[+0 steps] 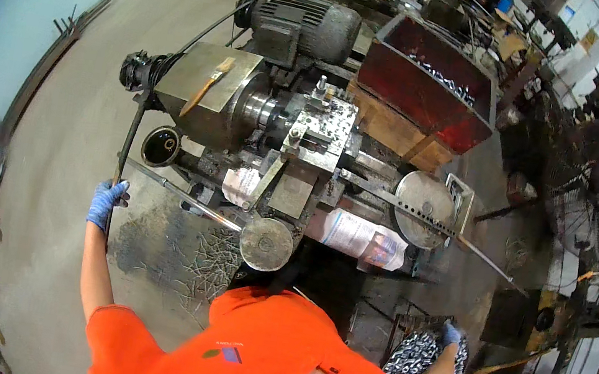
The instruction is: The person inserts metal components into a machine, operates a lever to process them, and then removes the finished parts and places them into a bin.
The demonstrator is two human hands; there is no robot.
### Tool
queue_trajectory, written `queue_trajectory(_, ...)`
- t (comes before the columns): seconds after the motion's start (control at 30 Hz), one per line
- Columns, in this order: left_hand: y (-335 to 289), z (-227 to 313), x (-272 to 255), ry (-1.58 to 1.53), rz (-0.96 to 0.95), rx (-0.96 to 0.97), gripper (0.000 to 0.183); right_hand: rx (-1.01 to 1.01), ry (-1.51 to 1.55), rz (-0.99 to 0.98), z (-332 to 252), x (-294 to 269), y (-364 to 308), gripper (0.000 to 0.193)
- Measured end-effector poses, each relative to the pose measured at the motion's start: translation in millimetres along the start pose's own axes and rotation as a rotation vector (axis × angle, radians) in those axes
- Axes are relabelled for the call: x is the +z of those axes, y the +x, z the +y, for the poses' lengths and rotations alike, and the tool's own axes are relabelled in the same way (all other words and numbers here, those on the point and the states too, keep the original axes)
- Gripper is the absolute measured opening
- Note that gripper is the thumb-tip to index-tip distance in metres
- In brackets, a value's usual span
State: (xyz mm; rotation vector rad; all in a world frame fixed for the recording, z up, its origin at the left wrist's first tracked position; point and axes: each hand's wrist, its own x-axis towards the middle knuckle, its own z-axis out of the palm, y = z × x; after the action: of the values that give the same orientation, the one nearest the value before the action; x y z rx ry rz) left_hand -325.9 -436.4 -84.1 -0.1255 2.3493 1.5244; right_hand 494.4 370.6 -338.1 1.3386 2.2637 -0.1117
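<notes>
My left hand (107, 201), in a blue-grey glove, is closed round a long dark lever (127, 146) beside the lathe-like machine (199, 79). The lever runs up toward the machine's left end. Low on the right, my right hand (451, 335), also gloved, is at the far edge of a heap of small shiny metal parts (413, 359). Its fingers are too small and partly hidden to make out a grip. A chuck (257, 109) and a metal tool block (319, 132) sit mid-machine. A round metal disc (266, 244) is nearest my body.
A brush (208, 86) lies on the machine housing, below a motor (304, 25). A red bin (431, 83) holds metal parts. A cup of dark liquid (161, 145) stands left; a larger disc (424, 209) and fan (593, 180) are right. Metal scraps (210, 266) litter the floor.
</notes>
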Motion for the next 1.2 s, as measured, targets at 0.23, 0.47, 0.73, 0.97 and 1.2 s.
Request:
queue_trajectory(0.23,-2.5,9.4,-0.4,-0.078,0.006,0.089,0.04,-0.133,-0.251,0.096,-73.6,-52.7,-29.5,0.029)
queue_trajectory(0.47,0.6,-2.6,0.5,-0.101,-0.012,0.082,0.038,-0.124,0.989,0.545,-216.1,-236.2,-123.0,0.023)
queue_trajectory(0.73,-3.3,6.9,0.7,0.255,0.061,0.099,0.035,-1.119,0.764,0.417,-537.4,-475.1,-191.4,0.041)
queue_trajectory(0.97,-62.7,10.5,1.4,0.974,0.267,0.094,0.042,-1.24,-0.126,0.437,-693.9,-516.7,-158.4,0.063)
queue_trajectory(1.2,-77.2,10.2,6.1,0.937,0.314,0.046,0.039,-1.259,0.018,0.299,-733.2,-499.5,-120.6,0.056)
